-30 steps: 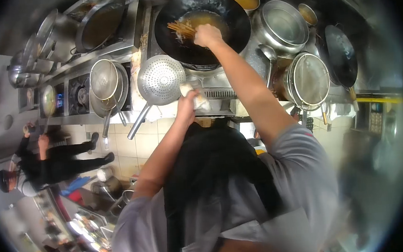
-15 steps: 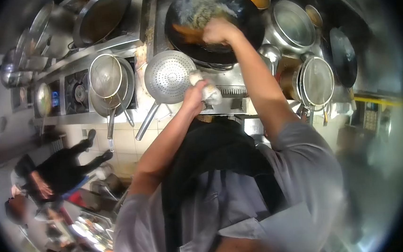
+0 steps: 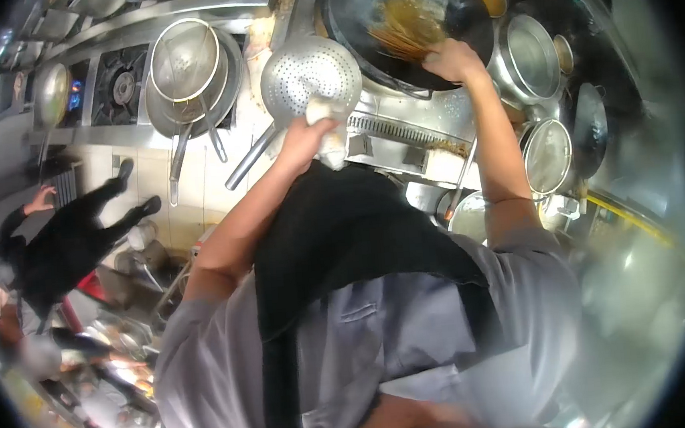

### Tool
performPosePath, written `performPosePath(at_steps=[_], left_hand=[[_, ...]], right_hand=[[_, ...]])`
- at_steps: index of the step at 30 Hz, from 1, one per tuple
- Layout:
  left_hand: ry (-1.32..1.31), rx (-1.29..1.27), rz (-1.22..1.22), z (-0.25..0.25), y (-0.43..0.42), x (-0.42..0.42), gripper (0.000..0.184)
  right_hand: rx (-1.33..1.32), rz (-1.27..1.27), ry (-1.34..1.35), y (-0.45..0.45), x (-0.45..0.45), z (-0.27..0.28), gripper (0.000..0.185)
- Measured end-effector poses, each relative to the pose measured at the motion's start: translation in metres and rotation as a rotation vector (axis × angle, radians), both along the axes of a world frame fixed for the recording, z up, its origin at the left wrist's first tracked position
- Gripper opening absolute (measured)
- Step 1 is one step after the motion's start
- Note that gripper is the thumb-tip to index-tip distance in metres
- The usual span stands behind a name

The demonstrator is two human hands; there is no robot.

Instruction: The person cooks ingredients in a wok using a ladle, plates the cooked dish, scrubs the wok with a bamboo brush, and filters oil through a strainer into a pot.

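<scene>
My right hand [image 3: 457,62] is closed around a bamboo wok brush [image 3: 400,42], over the near right side of a large black wok [image 3: 354,32]. The brush's bristles fan out to the left inside the wok, where steam and wet splashes blur the surface. My left hand [image 3: 303,143] grips a crumpled white cloth [image 3: 332,147] in front of the wok. Just beyond this hand lies a round perforated skimmer [image 3: 311,65], its bowl partly covered by the cloth and its handle slanting down left.
A wire strainer [image 3: 186,61] rests on a pan at left, beside a gas burner [image 3: 123,86]. Right of the wok stand a steel pot [image 3: 533,54], a second strainer [image 3: 548,156] and a dark pan [image 3: 591,130]. Another person [image 3: 62,228] is at far left.
The view has shifted, so the wok sits higher and farther right. The brush has swung with my right hand inside the wok. My left hand and cloth now overlap the skimmer's near edge.
</scene>
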State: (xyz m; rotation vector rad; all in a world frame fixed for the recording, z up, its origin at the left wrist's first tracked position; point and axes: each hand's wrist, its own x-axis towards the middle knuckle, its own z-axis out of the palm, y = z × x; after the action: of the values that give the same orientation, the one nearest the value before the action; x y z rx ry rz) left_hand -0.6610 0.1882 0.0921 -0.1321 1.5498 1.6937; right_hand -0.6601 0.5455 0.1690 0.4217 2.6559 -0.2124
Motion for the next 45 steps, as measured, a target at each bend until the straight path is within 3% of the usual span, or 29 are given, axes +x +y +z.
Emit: performPosePath(at_steps=[2, 4, 5, 8, 10, 11, 12, 13, 14, 17, 19, 21, 22, 24, 25, 26, 27, 28, 30, 33, 34, 35, 38, 40, 44, 45], left_hand=[[-0.057, 0.024, 0.009, 0.011, -0.009, -0.006, 0.037], [-0.055, 0.046, 0.030, -0.007, -0.012, -0.006, 0.040], [-0.052, 0.060, 0.005, 0.001, -0.010, -0.006, 0.040], [-0.149, 0.154, -0.047, 0.025, -0.010, -0.006, 0.043], [-0.171, 0.008, -0.095, 0.022, -0.014, -0.015, 0.043], [-0.155, 0.110, -0.072, 0.018, -0.014, -0.014, 0.041], [-0.145, 0.110, -0.035, 0.023, -0.012, -0.015, 0.041], [-0.124, 0.134, -0.055, 0.023, -0.013, -0.018, 0.042], [-0.106, 0.156, -0.075, 0.023, -0.014, -0.020, 0.043], [-0.092, 0.127, -0.115, 0.022, -0.014, -0.021, 0.043], [-0.104, 0.109, -0.136, 0.016, -0.012, -0.019, 0.043], [-0.120, 0.096, -0.170, 0.019, -0.009, -0.015, 0.043], [-0.139, 0.085, -0.189, 0.021, -0.008, -0.013, 0.042], [-0.117, 0.067, -0.190, 0.015, -0.008, -0.010, 0.041], [-0.105, 0.050, -0.177, 0.011, -0.009, -0.008, 0.040], [-0.098, 0.051, -0.193, 0.010, -0.010, -0.005, 0.040], [-0.110, 0.101, -0.161, 0.009, -0.010, -0.002, 0.040], [-0.122, 0.153, -0.129, 0.010, -0.007, 0.001, 0.040], [-0.100, 0.176, -0.119, 0.025, 0.002, 0.009, 0.040], [-0.158, 0.107, -0.073, 0.029, 0.016, 0.022, 0.038], [-0.164, 0.099, -0.075, 0.025, 0.022, 0.026, 0.038], [-0.177, 0.093, -0.081, 0.018, 0.030, 0.028, 0.035], [-0.193, 0.143, -0.089, 0.010, 0.061, 0.034, 0.029], [-0.313, 0.179, -0.042, 0.007, 0.081, 0.035, 0.030], [-0.327, 0.246, -0.015, 0.004, 0.108, 0.042, 0.035], [-0.324, 0.251, -0.005, 0.001, 0.113, 0.042, 0.035]], right_hand=[[0.158, -0.293, -0.114, 0.056, -0.019, -0.033, 0.049], [0.156, -0.482, 0.109, 0.040, -0.047, 0.004, 0.051], [0.220, -0.598, 0.153, 0.060, -0.074, -0.033, 0.048], [0.015, -0.677, 0.265, 0.012, -0.094, -0.041, 0.042], [0.013, -0.420, 0.266, 0.004, -0.079, -0.079, 0.041], [-0.010, -0.246, 0.255, 0.010, -0.060, -0.097, 0.043], [0.000, -0.277, 0.177, -0.016, -0.033, -0.041, 0.043], [0.031, -0.419, 0.131, -0.018, -0.014, -0.021, 0.041], [0.097, -0.413, 0.022, 0.008, -0.006, -0.028, 0.039], [0.137, -0.652, 0.171, 0.040, -0.023, -0.003, 0.041], [0.042, -0.769, 0.287, 0.043, -0.064, -0.014, 0.042], [-0.008, -0.788, 0.399, 0.039, -0.113, -0.076, 0.043], [-0.191, -0.857, 0.414, 0.013, -0.119, -0.070, 0.043], [-0.395, -0.732, 0.474, -0.025, -0.107, -0.066, 0.040], [-0.450, -0.656, 0.426, -0.051, -0.080, -0.025, 0.038], [-0.415, -0.557, 0.419, -0.062, -0.058, -0.021, 0.037], [-0.451, -0.400, 0.187, -0.056, -0.038, -0.017, 0.041], [-0.417, -0.326, 0.306, -0.057, 0.000, -0.013, 0.043], [-0.193, -0.135, 0.192, -0.017, 0.051, -0.025, 0.053], [0.117, -0.304, 0.017, 0.064, 0.094, 0.014, 0.038], [0.178, -0.375, 0.067, 0.106, 0.096, 0.003, 0.034], [0.233, -0.505, 0.288, 0.116, 0.096, 0.020, 0.031], [0.300, -0.471, 0.471, 0.121, 0.083, 0.047, 0.033], [0.222, -0.438, 0.490, 0.108, 0.080, 0.048, 0.032], [-0.038, 0.046, 0.197, 0.042, 0.114, 0.040, 0.030], [-0.036, 0.057, 0.198, 0.058, 0.111, 0.024, 0.030]])
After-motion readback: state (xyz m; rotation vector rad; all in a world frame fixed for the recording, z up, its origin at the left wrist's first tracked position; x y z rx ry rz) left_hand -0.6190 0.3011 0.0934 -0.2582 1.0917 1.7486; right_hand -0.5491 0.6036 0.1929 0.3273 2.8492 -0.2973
